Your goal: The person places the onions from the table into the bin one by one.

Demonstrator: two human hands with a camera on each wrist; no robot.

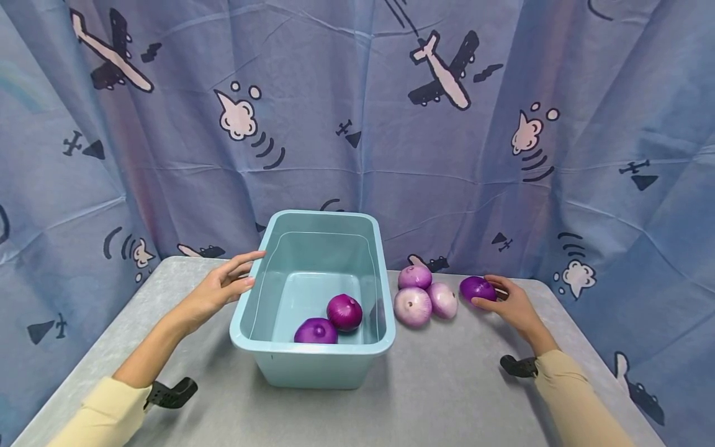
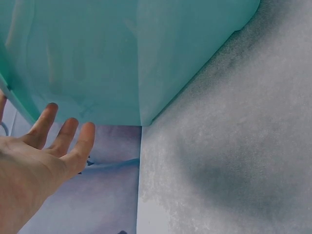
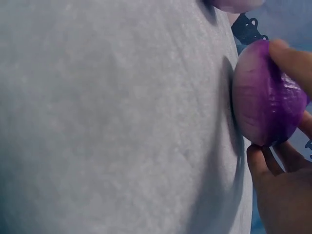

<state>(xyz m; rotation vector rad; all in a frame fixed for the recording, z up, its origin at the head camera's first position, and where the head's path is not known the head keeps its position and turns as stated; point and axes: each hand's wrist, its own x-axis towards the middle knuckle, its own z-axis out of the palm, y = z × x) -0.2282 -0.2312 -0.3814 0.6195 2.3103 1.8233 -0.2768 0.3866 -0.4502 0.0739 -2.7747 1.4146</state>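
From the head view, a glossy light-blue plastic bin (image 1: 313, 298), rectangular with rounded corners, stands on the grey, felt-like table (image 1: 436, 397). The left hand (image 1: 220, 288) rests flat against the bin's left rim, fingers straight and grasping nothing. Two smooth dark purple onions (image 1: 344, 311) lie inside the bin near its front wall, touching each other. Right of the bin, three paler onions (image 1: 424, 298) cluster together on the table. The right hand (image 1: 511, 304) curls its fingers round another dark purple onion (image 1: 476, 288) resting on the table just beside that cluster.

The left wrist view shows only the bin's translucent wall (image 2: 122, 53), the straight fingers (image 2: 66, 134) at it, and the table's fuzzy grain.

The right wrist view shows what the head view cannot: fine lengthwise streaks on the gripped onion's (image 3: 265, 95) skin, with thumb and fingertips (image 3: 258, 161) pinching it against the table.
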